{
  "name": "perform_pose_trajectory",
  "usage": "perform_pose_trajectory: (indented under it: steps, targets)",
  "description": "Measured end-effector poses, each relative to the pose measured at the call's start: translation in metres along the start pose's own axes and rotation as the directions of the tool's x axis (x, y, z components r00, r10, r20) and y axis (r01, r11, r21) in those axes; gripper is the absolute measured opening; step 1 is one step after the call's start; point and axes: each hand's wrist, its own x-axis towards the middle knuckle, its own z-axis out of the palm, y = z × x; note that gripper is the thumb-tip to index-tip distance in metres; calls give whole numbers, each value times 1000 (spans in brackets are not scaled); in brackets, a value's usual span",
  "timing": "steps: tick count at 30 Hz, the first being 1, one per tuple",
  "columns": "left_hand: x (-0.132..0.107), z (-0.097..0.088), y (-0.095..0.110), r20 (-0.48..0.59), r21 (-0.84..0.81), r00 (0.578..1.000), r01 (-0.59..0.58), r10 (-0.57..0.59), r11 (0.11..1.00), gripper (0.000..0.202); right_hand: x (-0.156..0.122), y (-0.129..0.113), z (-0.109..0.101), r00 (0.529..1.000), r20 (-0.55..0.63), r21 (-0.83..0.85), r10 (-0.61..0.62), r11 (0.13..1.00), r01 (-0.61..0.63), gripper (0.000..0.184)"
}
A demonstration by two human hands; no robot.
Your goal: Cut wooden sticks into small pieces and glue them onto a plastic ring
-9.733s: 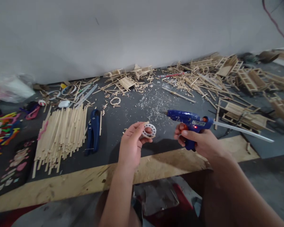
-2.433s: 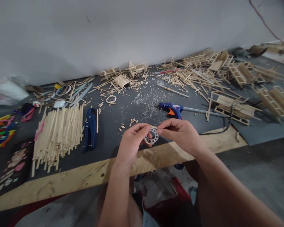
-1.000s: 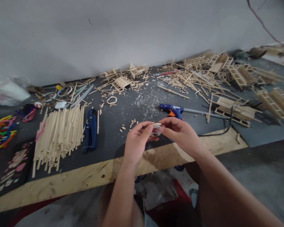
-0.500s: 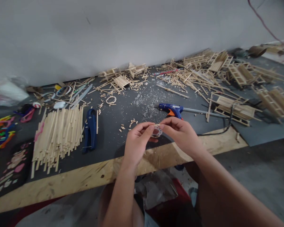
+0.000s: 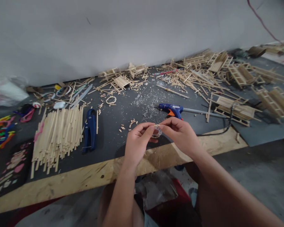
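Note:
Between my two hands, over the table's front edge, is a small ring of short wooden stick pieces (image 5: pixel 158 132). My left hand (image 5: pixel 138 138) pinches its left side with thumb and fingers. On the upper right, my right hand (image 5: pixel 181 134) pinches the same ring, its fingertips close to those of the left. Fingers cover part of the rim. Just beyond my right hand lies a blue hot glue gun (image 5: pixel 171 109) with an orange trigger and a glue stick in its back. A few short wooden pieces (image 5: pixel 133 123) are on the table past my left hand.
A pile of thin wooden sticks (image 5: pixel 59 135) lies at left beside a blue cutter (image 5: pixel 90 129). Another small wooden ring (image 5: pixel 111 100) sits farther back. Small wooden chair-like models (image 5: pixel 241 75) and loose sticks crowd the back right. A phone-like dark case (image 5: pixel 14 167) lies at front left.
Almost nothing differs. Both hands keep their pinch on the ring, with only a very slight shift of the fingers.

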Motion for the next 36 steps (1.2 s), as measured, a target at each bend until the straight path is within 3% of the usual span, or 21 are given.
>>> perform_pose_trajectory:
  steps: [17,31,36]
  targets:
    - [1,1,-3,-1,-46,1000,1,-1,999,18,-1,1,2,1000,-10,27,29,999,-28,17]
    - [4,3,-6,4,-137,1000,9,-9,991,18,0,-2,4,998,-1,147,62,987,-61,19]
    - [4,4,-7,7,-148,1000,21,-20,989,17,0,-4,5,996,-44,154,74,986,-67,14]
